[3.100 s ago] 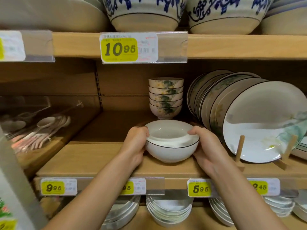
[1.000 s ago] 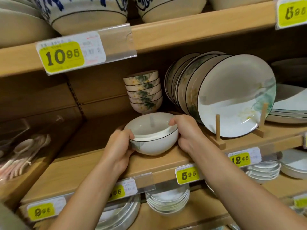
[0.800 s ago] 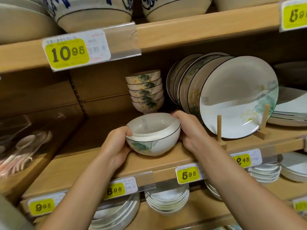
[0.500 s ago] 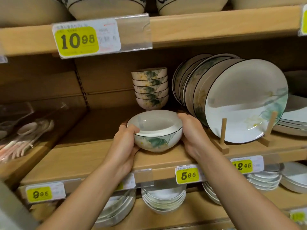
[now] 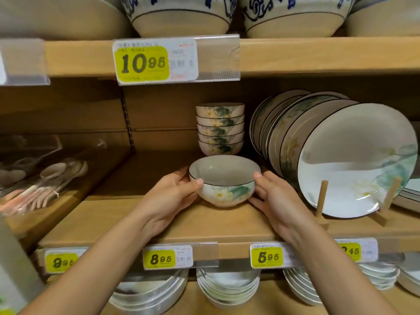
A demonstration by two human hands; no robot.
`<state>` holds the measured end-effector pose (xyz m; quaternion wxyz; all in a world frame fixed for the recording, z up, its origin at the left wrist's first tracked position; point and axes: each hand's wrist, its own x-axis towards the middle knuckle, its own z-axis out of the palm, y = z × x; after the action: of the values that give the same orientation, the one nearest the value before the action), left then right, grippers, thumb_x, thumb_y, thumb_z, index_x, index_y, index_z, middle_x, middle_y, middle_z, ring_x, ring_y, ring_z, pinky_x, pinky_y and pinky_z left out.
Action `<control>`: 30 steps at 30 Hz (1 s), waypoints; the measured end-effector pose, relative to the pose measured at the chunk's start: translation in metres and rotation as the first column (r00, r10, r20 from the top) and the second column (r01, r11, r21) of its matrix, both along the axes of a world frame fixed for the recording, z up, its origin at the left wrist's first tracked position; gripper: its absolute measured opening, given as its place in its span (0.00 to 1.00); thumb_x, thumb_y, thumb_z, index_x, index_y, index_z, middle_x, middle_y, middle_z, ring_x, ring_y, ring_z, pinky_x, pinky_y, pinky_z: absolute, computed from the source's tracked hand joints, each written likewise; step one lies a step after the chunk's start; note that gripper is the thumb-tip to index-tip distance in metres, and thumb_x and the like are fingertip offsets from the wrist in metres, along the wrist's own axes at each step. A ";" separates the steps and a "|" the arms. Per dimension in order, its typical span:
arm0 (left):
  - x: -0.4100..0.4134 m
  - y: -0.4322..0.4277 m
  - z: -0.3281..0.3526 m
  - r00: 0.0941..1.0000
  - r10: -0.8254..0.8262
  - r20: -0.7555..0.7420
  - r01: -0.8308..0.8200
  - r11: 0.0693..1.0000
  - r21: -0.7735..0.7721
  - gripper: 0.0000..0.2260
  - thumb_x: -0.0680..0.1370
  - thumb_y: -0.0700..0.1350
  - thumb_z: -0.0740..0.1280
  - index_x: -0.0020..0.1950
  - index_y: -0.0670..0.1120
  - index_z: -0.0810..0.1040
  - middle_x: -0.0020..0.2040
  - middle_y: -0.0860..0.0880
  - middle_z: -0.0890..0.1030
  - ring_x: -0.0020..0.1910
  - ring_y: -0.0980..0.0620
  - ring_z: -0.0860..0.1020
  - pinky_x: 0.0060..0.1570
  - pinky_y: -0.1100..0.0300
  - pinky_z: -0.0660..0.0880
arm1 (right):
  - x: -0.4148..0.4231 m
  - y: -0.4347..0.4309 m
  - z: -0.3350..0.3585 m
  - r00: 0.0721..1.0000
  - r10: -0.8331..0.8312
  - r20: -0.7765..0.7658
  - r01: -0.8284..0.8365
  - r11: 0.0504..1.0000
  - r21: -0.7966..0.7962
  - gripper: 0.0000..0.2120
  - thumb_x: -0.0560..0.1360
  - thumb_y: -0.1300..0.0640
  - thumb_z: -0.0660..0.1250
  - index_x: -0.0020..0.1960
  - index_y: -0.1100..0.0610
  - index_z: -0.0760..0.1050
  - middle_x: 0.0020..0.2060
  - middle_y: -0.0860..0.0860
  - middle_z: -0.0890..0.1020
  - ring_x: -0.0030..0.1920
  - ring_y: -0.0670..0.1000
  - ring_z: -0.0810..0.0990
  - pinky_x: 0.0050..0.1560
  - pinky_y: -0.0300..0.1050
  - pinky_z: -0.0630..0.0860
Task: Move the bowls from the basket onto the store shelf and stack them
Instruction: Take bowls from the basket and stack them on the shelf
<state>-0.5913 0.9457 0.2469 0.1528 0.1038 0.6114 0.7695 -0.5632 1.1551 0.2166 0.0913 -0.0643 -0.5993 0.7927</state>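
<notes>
View from a head camera, looking into wooden store shelving full of crockery.

Centre: a small white ceramic bowl w/ dark rim line & yellow-flower, green-leaf print (image 5: pixel 223 181). Its base looks set down on the light wooden shelf board (image 5: pixel 204 223), near the front edge. The left hand (image 5: pixel 168 194) grips its left side, thumb hooked over the rim, fingers wrapped round the far wall. The right hand (image 5: pixel 276 197) lies against the right side, fingers near straight, one tip touching the rim, so it's steadying, not clasping.

Just behind, apart from it: a stack of five matching flower-print bowls (image 5: pixel 220 129), nested & upright. To the right, a row of white flower-print plates standing on edge (image 5: pixel 341 160) in a wooden peg rack (image 5: pixel 321 198). To the left, a clear plastic box of ceramic spoons (image 5: pixel 45 178). Yellow price labels (image 5: pixel 268 258) run along the shelf fronts.

Progress, as a judgement: five bowls already stacked; this one has reached the shelf but isn't on a stack yet. It needs lifting onto the back pile, or could start a new pile in front. The basket is out of shot, so no. of bowls left can't be told.
</notes>
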 end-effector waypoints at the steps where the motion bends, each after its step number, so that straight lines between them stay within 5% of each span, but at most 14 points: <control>1: -0.005 0.003 0.001 0.999 0.032 0.012 -0.032 0.999 -0.012 0.13 0.78 0.35 0.65 0.57 0.49 0.75 0.53 0.47 0.85 0.54 0.52 0.83 0.54 0.61 0.79 | -0.006 -0.001 0.003 1.000 -0.007 0.017 0.007 1.000 0.005 0.14 0.81 0.56 0.60 0.64 0.60 0.71 0.62 0.55 0.78 0.60 0.51 0.79 0.65 0.52 0.74; 4: -0.024 0.010 0.003 0.982 0.171 0.076 -0.172 0.985 0.009 0.18 0.76 0.31 0.65 0.65 0.42 0.72 0.57 0.42 0.81 0.56 0.47 0.80 0.57 0.56 0.78 | -0.024 0.000 0.011 0.994 -0.067 0.088 0.069 0.997 -0.024 0.05 0.81 0.61 0.59 0.55 0.57 0.71 0.57 0.56 0.78 0.56 0.51 0.79 0.61 0.52 0.77; 7: -0.039 0.019 0.004 0.974 0.198 0.111 -0.203 0.978 0.037 0.25 0.76 0.30 0.65 0.71 0.42 0.68 0.67 0.41 0.74 0.63 0.43 0.75 0.62 0.50 0.75 | -0.038 0.001 0.018 0.990 -0.081 0.113 0.089 0.994 -0.066 0.09 0.79 0.65 0.56 0.55 0.56 0.72 0.53 0.55 0.79 0.52 0.52 0.78 0.51 0.49 0.79; 11: -0.048 0.029 0.006 0.983 0.171 0.065 -0.172 0.985 0.001 0.13 0.77 0.32 0.65 0.57 0.47 0.75 0.64 0.43 0.76 0.63 0.45 0.74 0.55 0.55 0.74 | -0.054 0.004 0.022 0.991 -0.075 0.108 0.089 0.987 -0.131 0.09 0.80 0.63 0.58 0.56 0.52 0.70 0.46 0.51 0.77 0.48 0.52 0.76 0.52 0.52 0.76; 16: -0.059 0.037 0.005 0.981 0.184 0.065 -0.183 0.983 -0.016 0.12 0.78 0.32 0.62 0.55 0.47 0.74 0.60 0.45 0.76 0.61 0.46 0.73 0.58 0.55 0.71 | -0.060 0.005 0.022 0.993 -0.073 0.097 0.086 0.987 -0.135 0.15 0.79 0.62 0.59 0.64 0.52 0.69 0.53 0.52 0.76 0.57 0.55 0.74 0.55 0.54 0.75; 21: -0.065 0.041 0.002 0.971 0.215 0.102 -0.215 0.977 -0.006 0.10 0.78 0.33 0.62 0.48 0.48 0.74 0.49 0.48 0.77 0.53 0.49 0.74 0.56 0.57 0.70 | -0.062 0.003 0.020 0.992 -0.079 0.098 0.091 0.989 -0.117 0.11 0.80 0.59 0.59 0.61 0.50 0.71 0.55 0.52 0.76 0.55 0.54 0.75 0.56 0.54 0.75; 30: -0.068 0.042 -0.003 0.972 0.222 0.081 -0.224 0.975 0.014 0.09 0.79 0.35 0.61 0.52 0.48 0.74 0.52 0.48 0.76 0.56 0.48 0.74 0.57 0.57 0.71 | -0.060 0.001 0.019 0.994 -0.091 0.067 0.097 0.992 -0.078 0.18 0.81 0.58 0.58 0.71 0.54 0.67 0.65 0.55 0.75 0.59 0.54 0.74 0.63 0.55 0.74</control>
<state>-0.6589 0.9877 0.2437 0.0883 0.0059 0.6036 0.7924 -0.6229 1.1557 0.2356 0.1068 -0.1212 -0.5655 0.8088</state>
